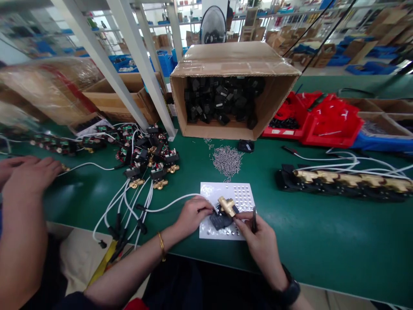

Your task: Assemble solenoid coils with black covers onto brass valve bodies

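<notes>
Head view, clock positions taken from the brass-bodied valve unit (227, 206): it sits over a white sheet (206, 187) on the green bench (322, 241), with shiny round pieces (243, 197) dotted over the sheet. The right hand (256, 234) is closed on the unit's lower right edge, a slim dark tool (254, 219) among its fingers. The left hand (195, 214) has thumb and fingertips drawn in at the unit's left; whether they clamp housing or white cable (174, 201) I cannot tell.

At 12 o'clock, past a heap of small metal pins (226, 161), a cardboard carton (222, 58) lies open-side forward, loaded with black housings (222, 101). At 1 o'clock, a red bin (284, 132) holds red parts and small black pieces; at 2, another red bin (327, 137) is heaped with red parts. Beyond it, a blue-based divided tray (382, 144) has small silvery pieces in one compartment. An open brown carton (112, 103) stands at 10 o'clock, its contents hidden.
</notes>
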Demonstrator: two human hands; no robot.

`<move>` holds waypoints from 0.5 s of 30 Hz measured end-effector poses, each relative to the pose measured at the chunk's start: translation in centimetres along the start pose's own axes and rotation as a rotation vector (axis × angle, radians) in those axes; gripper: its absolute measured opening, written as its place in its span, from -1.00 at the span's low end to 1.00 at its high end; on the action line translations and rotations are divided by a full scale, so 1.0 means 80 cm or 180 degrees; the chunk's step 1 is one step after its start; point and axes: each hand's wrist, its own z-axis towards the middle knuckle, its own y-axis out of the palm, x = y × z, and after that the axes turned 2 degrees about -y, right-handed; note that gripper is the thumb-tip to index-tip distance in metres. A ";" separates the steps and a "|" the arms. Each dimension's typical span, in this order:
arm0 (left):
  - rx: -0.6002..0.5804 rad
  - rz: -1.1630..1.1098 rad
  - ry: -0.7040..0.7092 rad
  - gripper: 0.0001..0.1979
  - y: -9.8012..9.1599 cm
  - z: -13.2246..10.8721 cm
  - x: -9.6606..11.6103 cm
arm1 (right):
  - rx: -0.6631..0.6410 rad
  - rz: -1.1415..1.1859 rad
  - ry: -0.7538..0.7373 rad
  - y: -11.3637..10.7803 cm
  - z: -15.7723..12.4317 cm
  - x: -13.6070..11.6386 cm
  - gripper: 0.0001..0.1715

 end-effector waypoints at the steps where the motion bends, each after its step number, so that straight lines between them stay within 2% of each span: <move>1: 0.0044 0.0002 -0.0069 -0.88 -0.006 -0.001 0.001 | 0.0066 0.0089 0.0080 -0.003 0.002 0.002 -0.70; 4: 0.0239 0.0133 -0.0371 -0.84 -0.021 -0.008 0.005 | 0.0311 0.0280 0.0359 -0.010 0.007 0.011 -0.62; 7: 0.0393 0.0022 -0.0767 -0.87 -0.022 -0.016 0.009 | 0.0271 0.0191 0.0449 -0.011 0.011 0.017 -0.59; 11: 0.0504 -0.0971 -0.1288 -0.91 -0.008 -0.013 0.011 | 0.0134 -0.0155 0.0193 -0.006 0.016 0.020 -0.67; 15: 0.0512 -0.1296 -0.1328 -0.85 -0.003 -0.003 0.010 | -0.0134 -0.0554 -0.0135 -0.007 0.022 0.015 -0.79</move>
